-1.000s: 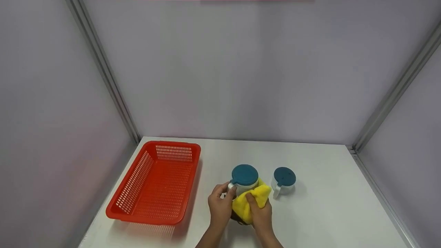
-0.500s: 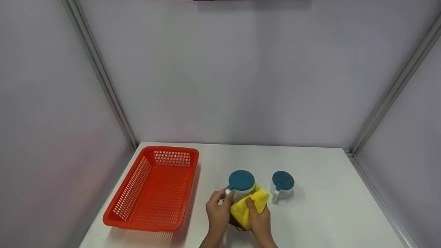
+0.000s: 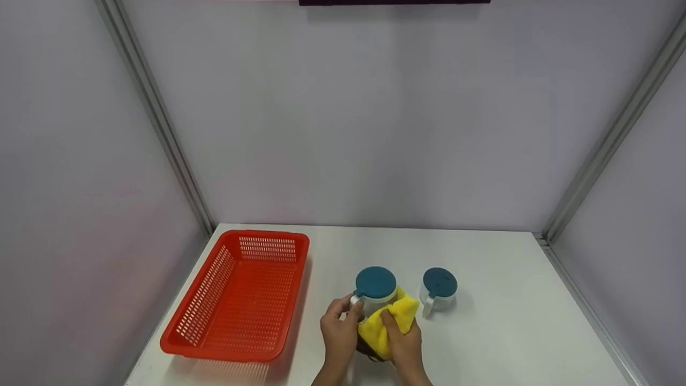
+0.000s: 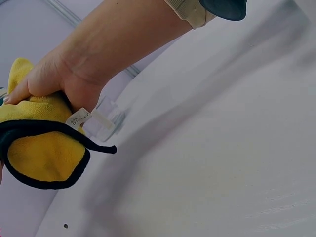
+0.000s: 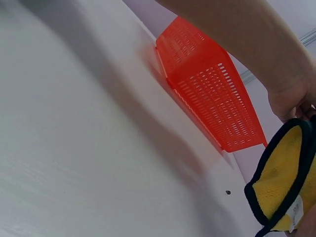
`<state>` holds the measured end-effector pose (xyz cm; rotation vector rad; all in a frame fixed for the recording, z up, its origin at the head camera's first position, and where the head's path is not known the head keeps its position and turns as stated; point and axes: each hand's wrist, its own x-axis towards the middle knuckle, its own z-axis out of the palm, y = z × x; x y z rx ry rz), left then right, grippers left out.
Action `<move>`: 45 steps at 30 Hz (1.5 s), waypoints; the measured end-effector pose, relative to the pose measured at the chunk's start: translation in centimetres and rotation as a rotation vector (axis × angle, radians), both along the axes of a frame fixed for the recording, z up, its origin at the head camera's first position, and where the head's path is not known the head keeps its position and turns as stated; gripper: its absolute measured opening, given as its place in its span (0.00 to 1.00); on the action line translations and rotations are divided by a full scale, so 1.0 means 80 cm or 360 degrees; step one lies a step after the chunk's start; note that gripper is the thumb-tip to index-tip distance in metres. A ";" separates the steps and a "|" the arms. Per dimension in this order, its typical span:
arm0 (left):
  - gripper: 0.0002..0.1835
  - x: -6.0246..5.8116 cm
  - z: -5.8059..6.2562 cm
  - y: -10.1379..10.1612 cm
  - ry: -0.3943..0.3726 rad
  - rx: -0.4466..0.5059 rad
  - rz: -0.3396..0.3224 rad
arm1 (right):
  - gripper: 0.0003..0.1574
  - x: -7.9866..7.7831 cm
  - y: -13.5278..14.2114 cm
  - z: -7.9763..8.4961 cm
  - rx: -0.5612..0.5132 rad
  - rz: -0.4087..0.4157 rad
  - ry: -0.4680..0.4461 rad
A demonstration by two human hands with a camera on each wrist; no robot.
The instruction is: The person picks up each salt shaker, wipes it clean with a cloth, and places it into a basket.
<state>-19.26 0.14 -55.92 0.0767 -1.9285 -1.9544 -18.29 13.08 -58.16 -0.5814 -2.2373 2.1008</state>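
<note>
- Since one second ago, our head view has shifted so that everything sits slightly lower, and a dark strip (image 3: 394,2) now shows along the top; our hands keep the same hold.
- With our left hand (image 3: 339,332) we pinch the white handle (image 3: 356,300) between thumb and fingers.
- That handle belongs to the blue-lidded cup (image 3: 376,284), which we hold roughly upright above the table (image 3: 509,300).
- With our right hand (image 3: 405,343) we grip the yellow cloth (image 3: 387,324), thumb on top, pressing it round the cup's near right side.
- Dark edging (image 4: 101,146) borders the cloth, and we see a white tag (image 4: 79,117) on it.
- Just right of our hands stands the second cup (image 3: 439,287), also blue-lidded.
- To our left sits the red basket (image 3: 225,355), apart from both cups.
</note>
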 end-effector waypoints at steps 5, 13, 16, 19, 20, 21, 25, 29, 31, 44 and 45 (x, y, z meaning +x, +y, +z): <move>0.09 0.008 0.020 0.004 -0.0043 0.0017 0.0024 | 0.58 -0.003 0.000 0.001 0.0035 -0.0013 0.0017; 0.11 -0.003 0.001 0.004 0.0093 -0.0018 0.0001 | 0.57 -0.009 0.002 0.002 0.0139 -0.0006 0.0137; 0.11 -0.003 -0.001 0.004 0.0102 -0.0003 0.0003 | 0.56 -0.010 0.003 0.001 0.0156 0.0019 0.0214; 0.10 -0.001 -0.003 0.004 0.0056 0.0002 0.0023 | 0.56 -0.008 0.004 0.001 0.0163 0.0045 0.0256; 0.10 -0.001 -0.004 0.005 0.0034 0.0003 0.0029 | 0.57 -0.008 0.005 0.000 0.0164 0.0051 0.0257; 0.10 0.000 -0.004 0.005 0.0013 0.0011 0.0032 | 0.57 -0.007 0.005 0.000 0.0165 0.0056 0.0253; 0.11 0.002 -0.006 0.006 -0.0036 0.0039 0.0031 | 0.54 -0.004 0.005 -0.003 0.0171 0.0059 0.0287; 0.11 0.002 -0.005 0.006 -0.0035 0.0036 0.0014 | 0.52 -0.004 0.005 -0.006 0.0194 0.0058 0.0410; 0.11 0.003 -0.004 0.006 -0.0022 0.0001 0.0021 | 0.54 -0.004 0.005 -0.007 0.0217 0.0075 0.0479; 0.10 0.003 0.004 0.003 -0.0029 -0.0004 -0.0005 | 0.68 -0.009 0.012 -0.006 0.0310 0.0231 0.0633; 0.10 0.004 0.006 0.003 -0.0049 0.0014 -0.0016 | 0.68 -0.010 0.014 -0.007 0.0327 0.0236 0.0625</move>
